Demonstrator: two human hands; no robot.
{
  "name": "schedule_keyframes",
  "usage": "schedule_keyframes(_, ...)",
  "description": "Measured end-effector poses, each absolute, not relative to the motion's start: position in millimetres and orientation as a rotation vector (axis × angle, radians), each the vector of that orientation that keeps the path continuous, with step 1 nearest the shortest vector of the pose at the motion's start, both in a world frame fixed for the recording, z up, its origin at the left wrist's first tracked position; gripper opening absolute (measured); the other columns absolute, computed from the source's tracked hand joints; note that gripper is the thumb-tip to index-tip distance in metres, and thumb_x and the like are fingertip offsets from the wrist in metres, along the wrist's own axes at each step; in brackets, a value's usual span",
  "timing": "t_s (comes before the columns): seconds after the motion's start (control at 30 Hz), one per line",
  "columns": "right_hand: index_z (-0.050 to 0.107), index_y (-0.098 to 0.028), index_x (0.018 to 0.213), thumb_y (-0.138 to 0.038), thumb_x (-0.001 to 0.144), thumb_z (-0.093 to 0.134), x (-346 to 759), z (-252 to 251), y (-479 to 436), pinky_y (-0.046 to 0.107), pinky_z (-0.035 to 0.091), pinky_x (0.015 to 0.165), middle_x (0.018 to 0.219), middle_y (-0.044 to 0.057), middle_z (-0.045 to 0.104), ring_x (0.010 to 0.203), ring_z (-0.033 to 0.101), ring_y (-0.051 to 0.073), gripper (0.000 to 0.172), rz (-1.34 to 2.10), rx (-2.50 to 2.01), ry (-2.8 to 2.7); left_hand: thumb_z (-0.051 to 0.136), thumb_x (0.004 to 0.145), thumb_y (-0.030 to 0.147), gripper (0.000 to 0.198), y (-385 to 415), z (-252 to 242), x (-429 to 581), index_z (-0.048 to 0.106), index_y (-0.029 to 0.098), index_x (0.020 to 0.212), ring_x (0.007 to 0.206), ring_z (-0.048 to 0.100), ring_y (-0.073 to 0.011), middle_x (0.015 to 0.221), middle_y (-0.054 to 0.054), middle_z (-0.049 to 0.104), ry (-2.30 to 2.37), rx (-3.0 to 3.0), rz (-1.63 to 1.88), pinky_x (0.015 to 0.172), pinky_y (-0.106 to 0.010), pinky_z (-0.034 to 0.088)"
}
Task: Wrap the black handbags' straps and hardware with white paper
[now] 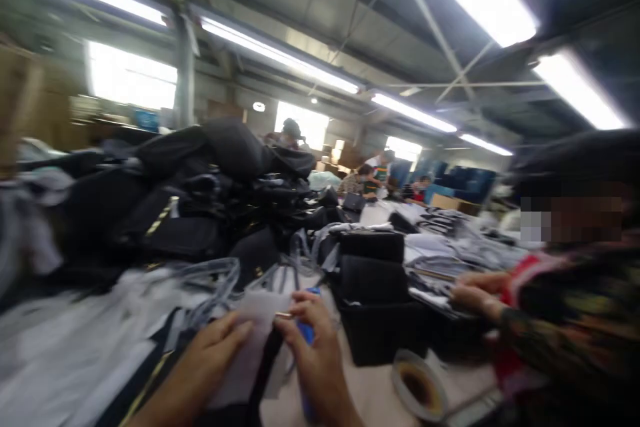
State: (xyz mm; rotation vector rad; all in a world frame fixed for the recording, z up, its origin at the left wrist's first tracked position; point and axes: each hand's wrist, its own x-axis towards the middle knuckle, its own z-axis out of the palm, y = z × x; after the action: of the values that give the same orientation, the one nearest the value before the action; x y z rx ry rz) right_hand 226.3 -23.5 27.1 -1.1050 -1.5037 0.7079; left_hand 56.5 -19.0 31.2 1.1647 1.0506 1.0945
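Note:
My left hand (pixel 213 357) is closed at the edge of a thin white sheet (pixel 253 320), thumb and fingers together along it. Between thumb and fingers, my right hand (pixel 317 347) pinches the upper end of a black strap (pixel 267 360), where a small shiny metal-coloured edge shows. The strap runs down in front of the sheet to the bottom of the view. Something blue (pixel 306 331) shows behind my right fingers and again below the palm; its kind is hidden. Motion blur softens both hands.
Black bags (pixel 200 180) are heaped at left and centre, with white sheeting (pixel 85 347) in front. Black box-like pieces (pixel 373 280) stand right of my hands, near a tape roll (pixel 419 383). A co-worker's hand (pixel 480 293) reaches in from the right; other people work farther back.

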Motion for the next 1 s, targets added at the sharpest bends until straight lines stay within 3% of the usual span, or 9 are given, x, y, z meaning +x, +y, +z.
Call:
schedule_keyframes(0.1, 0.068, -0.023, 0.081, -0.042, 0.078, 0.072, 230, 25, -9, 0.037, 0.040, 0.098, 0.136, 0.006, 0.051, 0.121, 0.049, 0.029, 0.020, 0.982, -1.057, -1.431, 0.062, 0.080, 0.043, 0.039, -26, 31, 44, 0.066, 0.020, 0.111, 0.082, 0.065, -0.0221, 0.091, -0.003, 0.073, 0.974, 1.095, 1.055, 0.072, -0.031, 0.050)
schedule_keyframes(0.17, 0.066, -0.022, 0.080, -0.044, 0.075, 0.074, 228, 23, -5, 0.033, 0.046, 0.086, 0.118, 0.006, 0.061, 0.105, 0.058, 0.026, 0.024, 1.184, -0.982, -1.369, 0.059, 0.083, 0.039, 0.034, -23, 33, 44, 0.067, 0.018, 0.108, 0.071, 0.061, -0.0176, 0.083, -0.003, 0.071, 0.978, 1.110, 1.058, 0.062, -0.026, 0.045)
schedule_keyframes(0.23, 0.064, -0.021, 0.078, -0.045, 0.073, 0.076, 225, 22, -6, 0.027, 0.046, 0.071, 0.086, 0.001, 0.065, 0.081, 0.060, 0.019, 0.027, 1.272, -0.946, -1.331, 0.057, 0.084, 0.036, 0.030, -20, 33, 44, 0.068, 0.017, 0.105, 0.064, 0.057, -0.0146, 0.078, -0.001, 0.069, 0.978, 1.141, 1.073, 0.056, -0.023, 0.040)
schedule_keyframes(0.33, 0.065, -0.020, 0.076, -0.047, 0.072, 0.078, 222, 22, -8, 0.023, 0.042, 0.061, 0.067, -0.003, 0.059, 0.066, 0.054, 0.015, 0.030, 1.260, -0.946, -1.285, 0.055, 0.087, 0.035, 0.029, -22, 29, 43, 0.067, 0.020, 0.108, 0.069, 0.059, -0.0163, 0.082, -0.002, 0.070, 0.950, 1.176, 1.074, 0.061, -0.025, 0.042)
schedule_keyframes(0.5, 0.065, -0.020, 0.080, -0.047, 0.074, 0.077, 220, 20, -8, 0.023, 0.041, 0.061, 0.071, -0.002, 0.061, 0.068, 0.053, 0.014, 0.030, 1.328, -0.960, -1.229, 0.054, 0.087, 0.035, 0.032, -32, 23, 46, 0.065, 0.023, 0.115, 0.089, 0.065, -0.0227, 0.100, -0.004, 0.072, 0.904, 1.107, 1.078, 0.079, -0.032, 0.048)
schedule_keyframes(0.83, 0.063, -0.021, 0.087, -0.050, 0.075, 0.074, 218, 21, -5, 0.025, 0.041, 0.067, 0.075, 0.000, 0.065, 0.074, 0.055, 0.017, 0.034, 1.229, -1.012, -1.315, 0.051, 0.087, 0.034, 0.031, -24, 30, 41, 0.068, 0.023, 0.111, 0.094, 0.063, -0.0251, 0.100, -0.003, 0.072, 1.009, 1.352, 1.065, 0.082, -0.033, 0.047)
schedule_keyframes(1.0, 0.062, -0.020, 0.085, -0.048, 0.076, 0.074, 218, 13, -3, 0.025, 0.042, 0.066, 0.074, -0.001, 0.064, 0.072, 0.055, 0.016, 0.032, 1.205, -0.979, -1.277, 0.058, 0.083, 0.036, 0.033, -29, 36, 45, 0.068, 0.025, 0.113, 0.092, 0.065, -0.0257, 0.108, -0.004, 0.071, 0.950, 1.193, 1.023, 0.081, -0.034, 0.048)
